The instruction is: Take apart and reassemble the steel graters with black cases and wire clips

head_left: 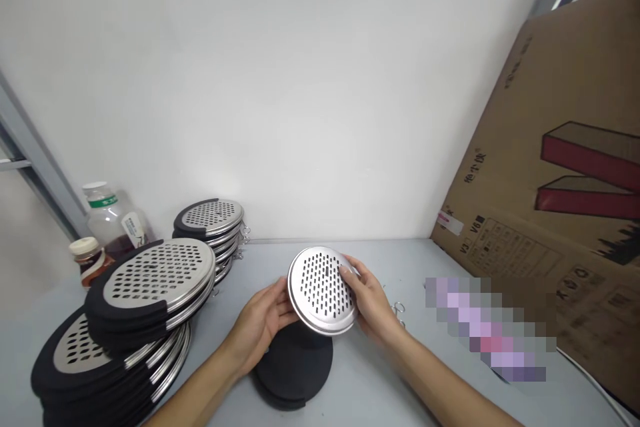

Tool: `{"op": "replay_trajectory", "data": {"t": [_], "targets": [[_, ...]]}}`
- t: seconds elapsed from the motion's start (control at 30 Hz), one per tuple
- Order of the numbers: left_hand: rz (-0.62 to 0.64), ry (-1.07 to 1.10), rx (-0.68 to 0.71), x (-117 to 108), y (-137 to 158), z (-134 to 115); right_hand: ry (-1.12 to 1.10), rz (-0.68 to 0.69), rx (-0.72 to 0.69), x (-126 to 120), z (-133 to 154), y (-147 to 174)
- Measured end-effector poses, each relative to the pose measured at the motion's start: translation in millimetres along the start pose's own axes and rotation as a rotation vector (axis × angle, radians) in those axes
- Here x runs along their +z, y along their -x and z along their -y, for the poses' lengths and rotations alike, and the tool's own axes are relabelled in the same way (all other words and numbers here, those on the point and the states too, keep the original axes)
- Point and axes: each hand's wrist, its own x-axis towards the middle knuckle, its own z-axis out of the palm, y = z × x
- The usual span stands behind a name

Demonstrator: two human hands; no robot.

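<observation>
Right hand [374, 301] pinches disc [325, 290] at 3 o'clock, fingertips hidden; left hand [263, 320] half-curled at 9, grip unclear. Slots [327, 285] face camera, run 12–6.

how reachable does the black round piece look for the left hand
Probably yes: the black round piece lies close by the left hand, its near side uncovered, though that hand apparently touches the perforated disc.

Left hand [263, 320]: touches the silver disc [323, 290]
Right hand [369, 297]: holds its right side
Black disc [295, 370]: near, below it
Big box [525, 207]: right
</observation>
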Motion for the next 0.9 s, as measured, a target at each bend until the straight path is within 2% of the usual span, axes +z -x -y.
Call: {"op": "replay_trajectory", "data": {"t": [0.1, 0.2, 0.27, 0.37, 0.47, 0.53, 0.67, 0.77, 0.83, 0.9], "targets": [[-0.037, -0.107, 0.059, 4, 4, 1, 0.333, -0.045, -0.218, 2, -4, 3], [-0.252, -0.372, 0.216, 4, 5, 9, 0.53, 0.002, -0.341, 8, -2, 13], [-0.329, -0.634, 0.404, 4, 7, 16, 0.453, 0.157, -0.298, 13, 0, 22], [-0.229, -0.983, 0.689, 5, 12, 24, 0.183, 0.381, -0.189, 20, 1, 30], [-0.134, -1.15, 0.864, 6, 16, 29, 0.003, 0.403, -0.175, 19, 2, 29], [-0.101, -1.201, 0.915, 8, 18, 32, -0.041, 0.372, -0.151, 16, 4, 26], [-0.053, -1.225, 0.906, 12, 18, 31, -0.111, 0.373, -0.033, 16, 8, 27], [0.023, -1.188, 0.812, 10, 13, 23, -0.124, 0.345, 0.027, 15, 11, 26], [-0.042, -1.17, 0.682, 0, 6, 16, -0.102, 0.296, 0.035, 10, 15, 21], [-0.22, -1.197, 0.5, -16, -3, 13, -0.099, 0.26, 0.033, 2, 20, 15]]}}
